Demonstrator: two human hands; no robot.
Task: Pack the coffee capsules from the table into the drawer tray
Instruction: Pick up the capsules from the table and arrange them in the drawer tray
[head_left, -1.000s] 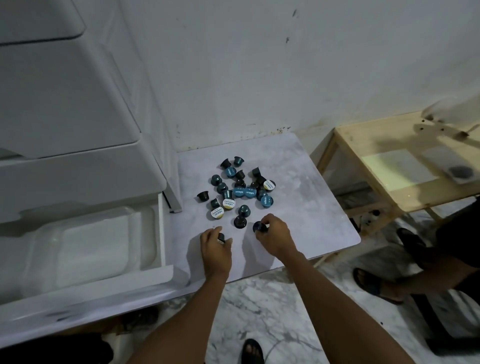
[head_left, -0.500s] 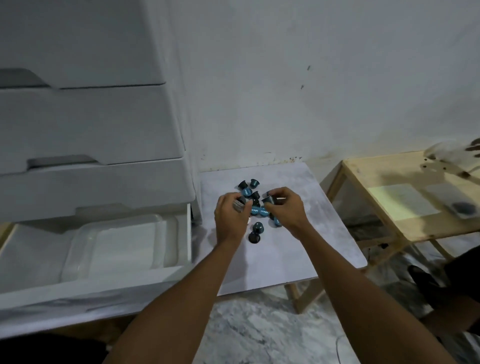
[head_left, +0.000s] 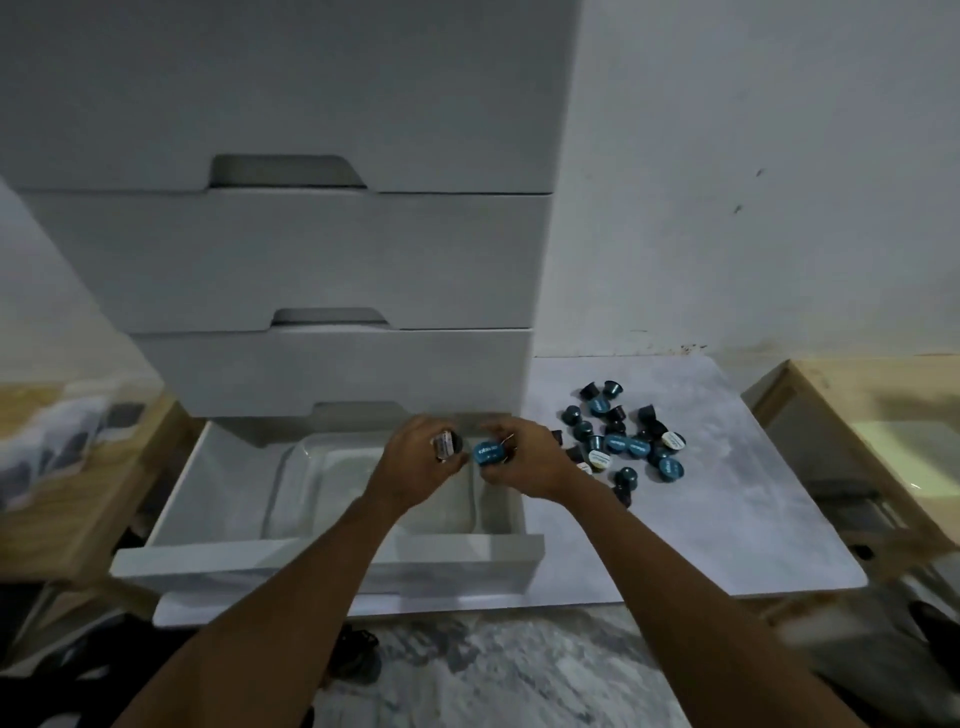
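Both hands over open drawer (head_left: 208, 499), each gripping a capsule.

Over the clear tray (head_left: 311, 483) in the drawer: left hand (head_left: 421, 462) clasps a dark capsule (head_left: 448, 445); right hand (head_left: 524, 460) pinches a blue-lidded capsule (head_left: 488, 453). Right of the drawer, remaining capsules (head_left: 623, 441) lie clustered on the marble table (head_left: 727, 509).

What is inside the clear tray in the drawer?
The clear tray looks empty where it shows. Both hands hover above its right part, the left hand and right hand each holding capsules, so that part underneath is hidden.
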